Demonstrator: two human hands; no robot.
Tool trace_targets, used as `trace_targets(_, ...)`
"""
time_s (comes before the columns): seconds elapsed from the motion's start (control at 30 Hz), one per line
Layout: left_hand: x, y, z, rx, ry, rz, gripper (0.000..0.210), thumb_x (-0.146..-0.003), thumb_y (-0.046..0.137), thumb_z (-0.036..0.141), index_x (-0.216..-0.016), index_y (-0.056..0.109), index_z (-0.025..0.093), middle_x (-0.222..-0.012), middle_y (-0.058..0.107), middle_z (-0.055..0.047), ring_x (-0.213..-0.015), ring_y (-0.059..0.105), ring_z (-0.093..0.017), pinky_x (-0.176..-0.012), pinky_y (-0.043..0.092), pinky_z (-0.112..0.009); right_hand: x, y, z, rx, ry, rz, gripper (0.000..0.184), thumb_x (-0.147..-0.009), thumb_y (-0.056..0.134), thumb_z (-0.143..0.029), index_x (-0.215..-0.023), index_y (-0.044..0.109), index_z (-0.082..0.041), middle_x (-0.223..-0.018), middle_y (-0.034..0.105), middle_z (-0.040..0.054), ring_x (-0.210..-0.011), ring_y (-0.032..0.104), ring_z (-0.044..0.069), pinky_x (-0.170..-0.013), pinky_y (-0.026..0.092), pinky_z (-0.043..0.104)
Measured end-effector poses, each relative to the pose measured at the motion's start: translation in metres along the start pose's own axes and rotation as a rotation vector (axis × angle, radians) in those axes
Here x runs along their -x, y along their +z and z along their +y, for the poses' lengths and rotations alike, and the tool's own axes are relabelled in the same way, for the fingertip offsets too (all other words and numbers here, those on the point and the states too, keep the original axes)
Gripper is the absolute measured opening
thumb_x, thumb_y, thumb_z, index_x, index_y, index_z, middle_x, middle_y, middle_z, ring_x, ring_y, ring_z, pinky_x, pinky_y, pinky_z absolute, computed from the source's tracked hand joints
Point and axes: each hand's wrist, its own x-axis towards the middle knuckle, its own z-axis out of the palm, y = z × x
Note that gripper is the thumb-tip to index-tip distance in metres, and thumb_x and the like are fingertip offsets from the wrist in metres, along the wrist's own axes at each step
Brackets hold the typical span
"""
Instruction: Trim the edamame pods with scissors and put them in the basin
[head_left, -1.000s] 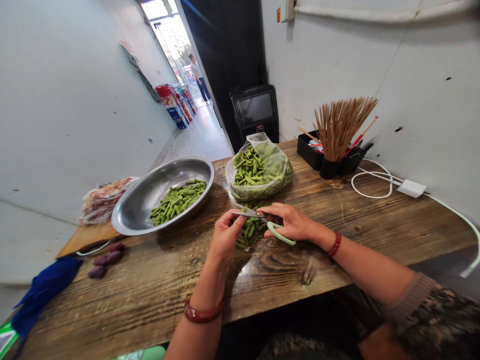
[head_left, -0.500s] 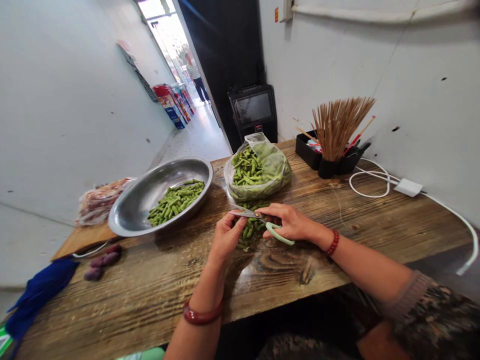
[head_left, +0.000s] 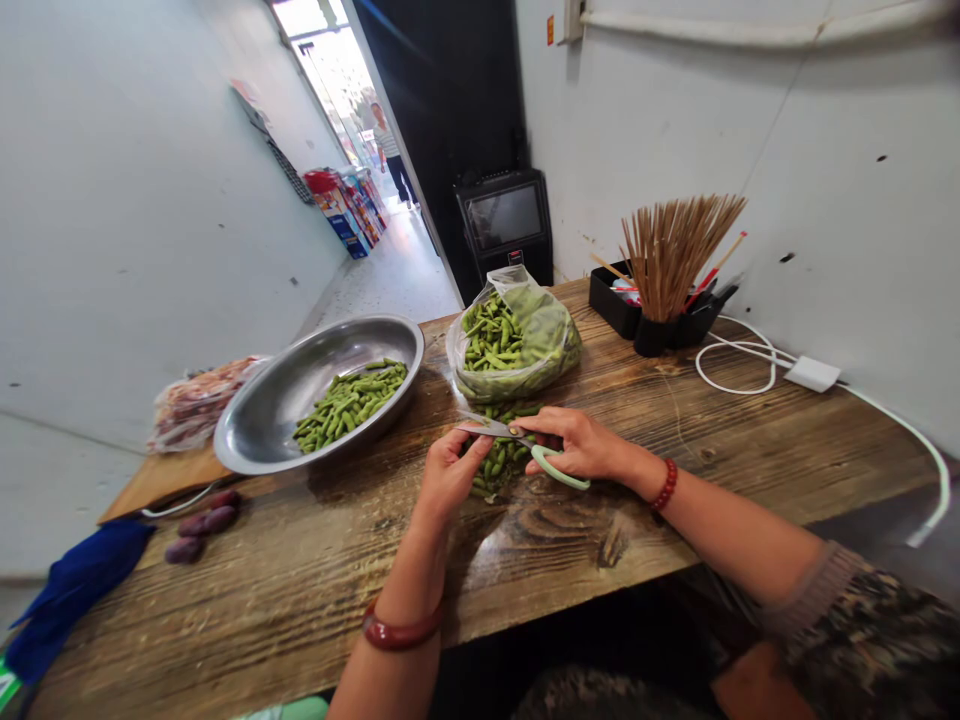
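Note:
In my right hand (head_left: 574,443) is a pair of scissors (head_left: 551,462) with pale green handles, my fingers closed round it. Its blades point left, over the fingertips of my left hand (head_left: 448,475). That hand is closed in a pinch; what is between its fingers is hidden by them and the blades. Beneath both hands lies a small heap of loose green edamame pods (head_left: 496,462) on the wooden table (head_left: 360,580). Just behind it stands a clear plastic bag (head_left: 551,345) full of pods. To the left, a wide steel basin (head_left: 259,415) holds more of them.
Several purple-red roundish items (head_left: 219,518) lie left of my arm, near a blue cloth (head_left: 82,580). A bagged pinkish mass (head_left: 195,400) sits behind the basin. At right are a black holder with thin sticks (head_left: 679,260) and a white cable (head_left: 814,373). A person (head_left: 390,155) stands beyond the doorway.
My hands and the scissors stay almost in place, with the blades seeming slightly farther apart. The whole view has shifted a little. The person in the doorway has changed posture slightly.

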Motion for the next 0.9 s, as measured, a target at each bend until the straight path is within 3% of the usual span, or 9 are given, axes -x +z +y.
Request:
trace_targets(0.43, 0.001, -0.006, 0.006, -0.047, -0.039, -0.023, 0.017, -0.071, 0.072, 0.028, -0.084, 0.077, 0.017, -0.084, 0.072, -0.007, -0.078, 0.059, -0.02, -0.067, 0.044, -0.025, -0.001, -0.004, -0.004, 0.043, -0.005, -0.035, 0.057, -0.076, 0.074, -0.04, -0.126, 0.059, -0.019, -0.084, 0.063, 0.0036, -0.072, 0.057, 0.014, -0.067, 0.046, 0.024)
trace_targets(0.63, 0.0, -0.009, 0.007, -0.026, -0.07, -0.042, 0.015, -0.069, 0.074, 0.027, -0.076, 0.074, 0.014, -0.073, 0.068, -0.004, -0.066, 0.056, -0.015, -0.061, 0.043, -0.023, -0.002, -0.005, -0.005, 0.033, 0.007, -0.036, 0.055, -0.074, 0.076, -0.037, -0.124, 0.062, -0.019, -0.087, 0.069, 0.0055, -0.073, 0.061, 0.015, -0.067, 0.047, 0.025)
trace_targets(0.8, -0.003, -0.015, 0.003, 0.255, -0.176, -0.007, 0.019, -0.071, 0.074, 0.03, -0.072, 0.062, 0.015, -0.052, 0.048, 0.006, -0.041, 0.033, -0.003, -0.039, 0.022, -0.015, -0.004, -0.005, -0.008, -0.042, 0.07, 0.019, 0.05, -0.073, 0.077, -0.034, -0.119, 0.065, -0.018, -0.09, 0.071, 0.005, -0.074, 0.062, 0.015, -0.069, 0.048, 0.025)
trace_targets(0.9, -0.005, -0.017, 0.001, 0.405, -0.198, 0.042, 0.022, -0.07, 0.075, 0.028, -0.08, 0.059, 0.016, -0.058, 0.054, 0.005, -0.04, 0.033, -0.002, -0.037, 0.02, -0.014, -0.004, -0.004, -0.008, -0.042, 0.118, 0.054, 0.053, -0.073, 0.077, -0.037, -0.12, 0.064, -0.016, -0.092, 0.069, 0.0058, -0.075, 0.061, 0.016, -0.07, 0.049, 0.026)
